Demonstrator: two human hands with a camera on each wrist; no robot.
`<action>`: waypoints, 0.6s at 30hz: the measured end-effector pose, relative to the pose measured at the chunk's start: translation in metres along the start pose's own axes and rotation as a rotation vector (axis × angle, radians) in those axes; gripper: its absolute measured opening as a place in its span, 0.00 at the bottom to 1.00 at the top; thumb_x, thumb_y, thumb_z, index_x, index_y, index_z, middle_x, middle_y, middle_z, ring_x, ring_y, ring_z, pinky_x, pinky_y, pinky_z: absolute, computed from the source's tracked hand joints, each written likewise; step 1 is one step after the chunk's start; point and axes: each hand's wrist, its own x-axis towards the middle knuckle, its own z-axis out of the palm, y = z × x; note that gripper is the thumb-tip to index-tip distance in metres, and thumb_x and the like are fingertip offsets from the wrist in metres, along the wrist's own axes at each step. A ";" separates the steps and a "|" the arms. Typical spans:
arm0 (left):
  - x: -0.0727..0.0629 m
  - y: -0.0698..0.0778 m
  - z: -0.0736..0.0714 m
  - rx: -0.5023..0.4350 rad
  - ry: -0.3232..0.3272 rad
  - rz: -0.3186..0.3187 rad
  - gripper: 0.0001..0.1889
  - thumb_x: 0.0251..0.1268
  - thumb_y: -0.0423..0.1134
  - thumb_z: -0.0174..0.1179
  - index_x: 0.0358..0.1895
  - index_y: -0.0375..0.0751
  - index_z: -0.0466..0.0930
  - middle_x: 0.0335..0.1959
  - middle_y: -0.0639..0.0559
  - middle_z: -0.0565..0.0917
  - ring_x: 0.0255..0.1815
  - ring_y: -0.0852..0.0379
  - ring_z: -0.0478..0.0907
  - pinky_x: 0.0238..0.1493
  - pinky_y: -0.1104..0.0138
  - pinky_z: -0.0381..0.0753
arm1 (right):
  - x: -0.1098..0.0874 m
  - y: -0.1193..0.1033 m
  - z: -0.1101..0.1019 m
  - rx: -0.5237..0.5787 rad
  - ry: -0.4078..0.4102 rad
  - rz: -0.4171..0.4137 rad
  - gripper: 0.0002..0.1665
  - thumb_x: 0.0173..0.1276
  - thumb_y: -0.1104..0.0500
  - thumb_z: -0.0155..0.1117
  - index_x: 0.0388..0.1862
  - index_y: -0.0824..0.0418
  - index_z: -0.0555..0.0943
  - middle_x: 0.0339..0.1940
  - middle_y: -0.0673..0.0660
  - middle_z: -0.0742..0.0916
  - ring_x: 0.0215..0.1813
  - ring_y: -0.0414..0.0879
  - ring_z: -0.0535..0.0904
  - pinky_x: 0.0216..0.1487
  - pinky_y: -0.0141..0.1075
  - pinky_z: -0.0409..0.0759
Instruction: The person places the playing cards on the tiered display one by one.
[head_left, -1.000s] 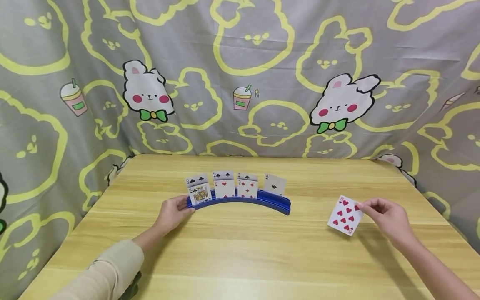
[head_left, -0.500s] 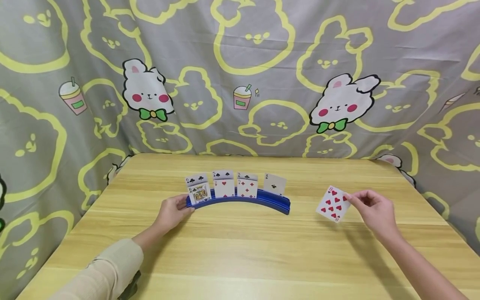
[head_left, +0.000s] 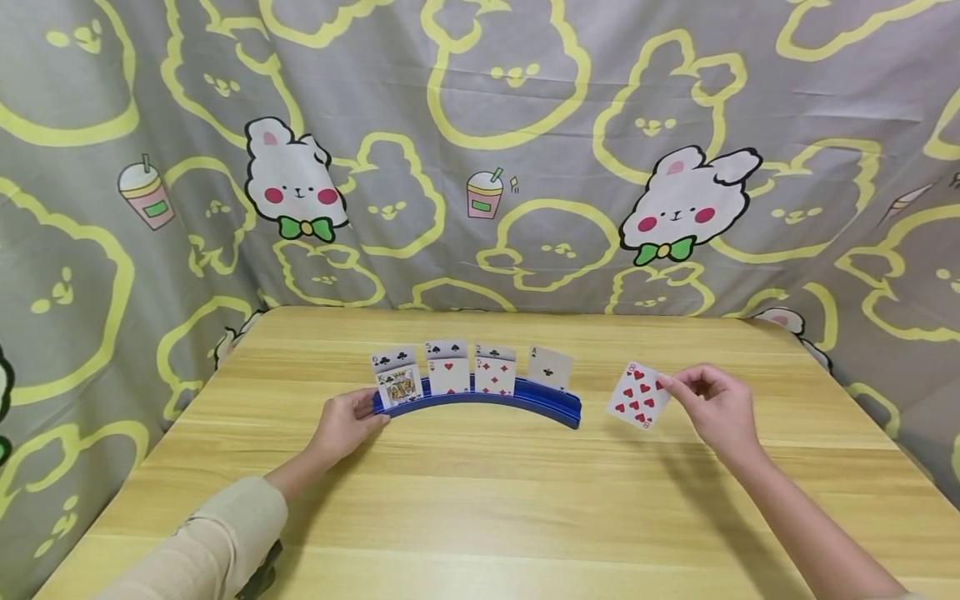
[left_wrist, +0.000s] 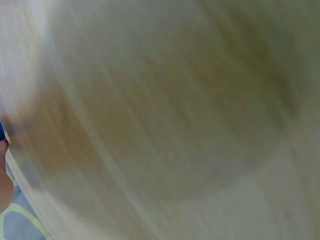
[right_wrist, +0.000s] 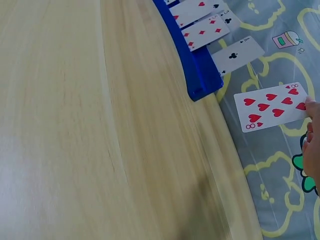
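My left hand (head_left: 345,429) pinches the left end of a curved blue card holder (head_left: 450,402) on the table. Playing cards stand in the holder in two rows. In front are a king of clubs (head_left: 400,387), a two of hearts (head_left: 448,379) and a five of diamonds (head_left: 495,379). Cards of the back row rise behind these; farther right an ace of clubs (head_left: 550,368) has no card before it. Right of the holder, my right hand (head_left: 716,408) pinches an eight of hearts (head_left: 637,396) by its edge, in the air. The right wrist view shows its face (right_wrist: 272,107) too.
The wooden table (head_left: 480,508) reaches back to a grey curtain (head_left: 517,108) with yellow outlines and rabbit faces. Another curtain side hangs along the left. Mostly blurred tabletop fills the left wrist view.
My right hand has carried the eight of hearts left and slightly away, closer to the holder's right end. My left hand and the holder have stayed in place.
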 end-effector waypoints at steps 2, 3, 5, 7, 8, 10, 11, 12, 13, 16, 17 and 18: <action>0.000 0.000 0.000 0.002 0.000 -0.001 0.23 0.55 0.24 0.61 0.55 0.20 0.70 0.50 0.26 0.77 0.52 0.36 0.78 0.49 0.65 0.85 | 0.001 -0.002 0.004 0.008 0.001 -0.006 0.07 0.54 0.68 0.69 0.24 0.71 0.78 0.16 0.34 0.76 0.20 0.32 0.66 0.15 0.25 0.63; 0.000 0.000 0.000 0.002 0.000 -0.002 0.23 0.54 0.24 0.62 0.55 0.20 0.70 0.50 0.26 0.77 0.52 0.36 0.78 0.49 0.65 0.84 | 0.001 -0.002 0.005 0.012 0.001 -0.009 0.07 0.54 0.68 0.69 0.24 0.70 0.78 0.16 0.34 0.76 0.20 0.32 0.65 0.15 0.25 0.63; 0.000 0.000 -0.001 0.006 -0.003 0.005 0.23 0.55 0.24 0.61 0.55 0.20 0.70 0.50 0.26 0.77 0.52 0.36 0.78 0.49 0.65 0.85 | 0.001 -0.004 0.009 0.015 0.003 -0.009 0.07 0.54 0.69 0.69 0.24 0.70 0.78 0.16 0.34 0.76 0.20 0.32 0.65 0.15 0.26 0.62; 0.000 0.000 -0.001 0.003 -0.004 0.004 0.23 0.54 0.24 0.62 0.55 0.20 0.70 0.50 0.26 0.77 0.52 0.36 0.78 0.49 0.65 0.85 | 0.002 -0.005 0.014 0.020 -0.001 -0.013 0.07 0.54 0.69 0.69 0.23 0.70 0.78 0.16 0.33 0.76 0.20 0.32 0.65 0.15 0.25 0.62; 0.000 0.000 -0.001 0.003 -0.004 0.004 0.23 0.54 0.24 0.61 0.55 0.20 0.70 0.50 0.26 0.77 0.52 0.36 0.78 0.49 0.65 0.85 | 0.002 -0.006 0.016 0.026 -0.002 -0.014 0.07 0.54 0.69 0.69 0.23 0.69 0.78 0.16 0.33 0.76 0.20 0.32 0.65 0.15 0.25 0.62; 0.000 -0.001 -0.001 0.005 -0.006 0.008 0.23 0.54 0.24 0.61 0.55 0.20 0.70 0.50 0.26 0.77 0.52 0.36 0.78 0.48 0.65 0.85 | 0.002 -0.008 0.020 0.044 -0.001 -0.014 0.07 0.54 0.69 0.69 0.23 0.70 0.78 0.16 0.34 0.76 0.20 0.32 0.65 0.16 0.25 0.62; 0.000 -0.001 -0.001 0.007 -0.006 0.008 0.23 0.54 0.24 0.61 0.55 0.20 0.70 0.50 0.26 0.77 0.52 0.36 0.78 0.48 0.65 0.85 | 0.002 -0.008 0.022 0.057 -0.001 -0.015 0.06 0.54 0.70 0.69 0.23 0.70 0.79 0.16 0.34 0.76 0.20 0.32 0.65 0.15 0.25 0.62; 0.000 -0.001 -0.001 0.004 -0.006 0.005 0.23 0.54 0.24 0.61 0.55 0.20 0.70 0.50 0.26 0.77 0.52 0.37 0.78 0.48 0.66 0.85 | 0.002 -0.009 0.024 0.065 -0.005 -0.017 0.06 0.54 0.70 0.69 0.23 0.70 0.79 0.16 0.35 0.76 0.21 0.32 0.66 0.16 0.25 0.62; 0.000 -0.001 -0.001 0.006 -0.006 0.007 0.23 0.54 0.24 0.61 0.55 0.20 0.70 0.50 0.26 0.77 0.52 0.36 0.78 0.48 0.66 0.85 | 0.002 -0.010 0.026 0.073 -0.005 -0.018 0.06 0.54 0.70 0.69 0.23 0.70 0.79 0.16 0.35 0.76 0.21 0.32 0.66 0.16 0.25 0.62; 0.000 -0.001 0.000 0.009 -0.004 0.010 0.23 0.55 0.24 0.61 0.55 0.20 0.70 0.50 0.26 0.77 0.52 0.36 0.78 0.48 0.66 0.85 | 0.001 -0.018 0.032 0.095 -0.011 -0.018 0.05 0.53 0.71 0.69 0.22 0.71 0.80 0.16 0.35 0.76 0.21 0.32 0.66 0.18 0.23 0.64; 0.000 -0.001 0.000 0.006 -0.003 0.009 0.23 0.55 0.24 0.61 0.55 0.20 0.70 0.50 0.26 0.77 0.52 0.36 0.78 0.48 0.66 0.85 | 0.000 -0.023 0.033 0.096 -0.014 -0.019 0.05 0.53 0.71 0.69 0.22 0.71 0.80 0.16 0.35 0.76 0.21 0.31 0.66 0.18 0.22 0.64; 0.000 -0.001 0.000 0.003 -0.003 0.010 0.23 0.55 0.24 0.61 0.55 0.20 0.70 0.50 0.26 0.77 0.52 0.36 0.78 0.48 0.66 0.85 | -0.001 -0.028 0.034 0.096 -0.016 -0.020 0.05 0.53 0.72 0.68 0.22 0.71 0.80 0.16 0.35 0.76 0.21 0.31 0.66 0.19 0.21 0.65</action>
